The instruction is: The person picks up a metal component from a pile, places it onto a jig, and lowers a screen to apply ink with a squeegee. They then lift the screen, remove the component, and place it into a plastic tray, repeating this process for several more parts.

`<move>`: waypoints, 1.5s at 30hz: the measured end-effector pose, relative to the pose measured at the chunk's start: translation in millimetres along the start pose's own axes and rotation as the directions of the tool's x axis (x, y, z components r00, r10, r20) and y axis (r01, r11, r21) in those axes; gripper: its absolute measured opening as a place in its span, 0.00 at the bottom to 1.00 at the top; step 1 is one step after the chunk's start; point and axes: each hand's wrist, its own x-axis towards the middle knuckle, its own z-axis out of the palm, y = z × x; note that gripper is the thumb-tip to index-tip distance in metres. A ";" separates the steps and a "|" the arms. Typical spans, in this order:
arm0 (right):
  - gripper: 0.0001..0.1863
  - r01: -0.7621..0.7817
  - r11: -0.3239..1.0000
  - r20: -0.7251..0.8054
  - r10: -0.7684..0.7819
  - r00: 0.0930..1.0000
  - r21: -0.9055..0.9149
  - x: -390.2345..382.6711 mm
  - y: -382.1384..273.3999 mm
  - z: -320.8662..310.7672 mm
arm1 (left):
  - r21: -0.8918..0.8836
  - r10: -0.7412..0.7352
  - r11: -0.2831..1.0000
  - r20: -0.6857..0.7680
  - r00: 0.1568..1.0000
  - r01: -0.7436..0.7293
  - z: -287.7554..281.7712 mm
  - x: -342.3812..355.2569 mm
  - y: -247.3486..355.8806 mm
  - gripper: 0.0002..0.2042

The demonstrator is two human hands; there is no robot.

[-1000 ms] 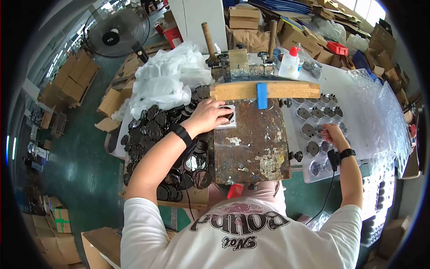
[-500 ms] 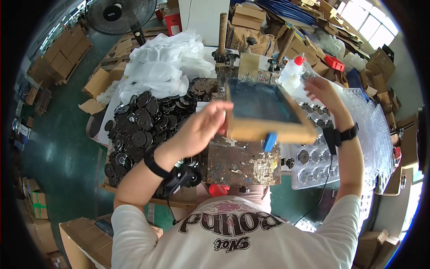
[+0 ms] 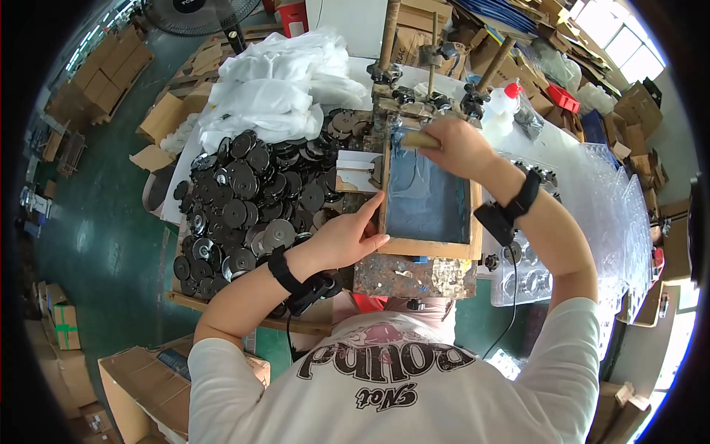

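In front of me a wooden-framed printing screen (image 3: 433, 200) with dark bluish mesh lies lowered over a paint-stained board (image 3: 399, 275). My left hand (image 3: 346, 235) is at the frame's left side, thumb and forefinger spread and touching the wood; its other fingers are partly hidden. Near the far end of the mesh, my right hand (image 3: 460, 144) is closed around a squeegee (image 3: 419, 140) with a tan handle. The squeegee's lower edge meets the inked mesh. A white plate (image 3: 356, 172) shows left of the frame, with a dark round part partly under the frame's edge.
Heaped black discs (image 3: 244, 196) cover the table at left, with white foam sheets (image 3: 285, 74) behind. Clamps and upright rods (image 3: 390, 37) stand beyond the screen. A red-capped bottle (image 3: 503, 103) is at the back right, near clear plastic trays (image 3: 606, 200). Cables hang from both wrists.
The screen has come down from a tilted position to lie flat. My right hand has moved left from beside the bottle and now grips the squeegee. My left hand's fingers have spread along the frame.
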 end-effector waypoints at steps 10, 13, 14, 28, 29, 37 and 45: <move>0.12 0.216 0.969 -0.043 -0.213 0.976 0.120 -41.7 -25.3 1.5 | -0.046 0.001 0.999 -0.028 1.000 -0.003 1.4 -0.5 2.0 0.38; 0.14 0.108 0.994 -0.060 -0.107 0.992 0.012 -16.4 -0.2 -5.1 | 0.001 -0.031 1.000 -0.013 0.999 0.031 -9.0 -3.6 17.0 0.34; 0.16 0.110 0.992 -0.107 -0.116 0.987 -0.058 -9.0 13.9 -7.8 | 0.008 -0.008 1.000 -0.024 1.000 0.009 -15.1 -3.8 23.6 0.34; 0.21 -0.185 0.969 0.069 0.176 0.982 0.165 -99.8 127.5 -14.3 | -0.185 0.379 0.875 -0.314 0.871 -0.447 -70.4 2.0 41.8 0.23; 0.22 -0.114 0.993 0.040 0.113 0.993 0.018 -91.6 114.2 -1.8 | -0.127 0.318 0.920 -0.316 0.894 -0.372 -73.5 0.3 31.1 0.23; 0.26 -0.053 0.984 0.120 0.032 0.992 0.169 0.8 -26.0 59.0 | 0.690 -0.224 0.623 -0.293 0.930 0.368 -56.1 13.7 -51.0 0.23; 0.18 -0.120 0.990 0.110 0.111 0.988 0.080 22.7 -37.7 64.6 | 0.660 -0.340 0.644 -0.207 0.918 0.387 -64.9 27.5 -71.4 0.19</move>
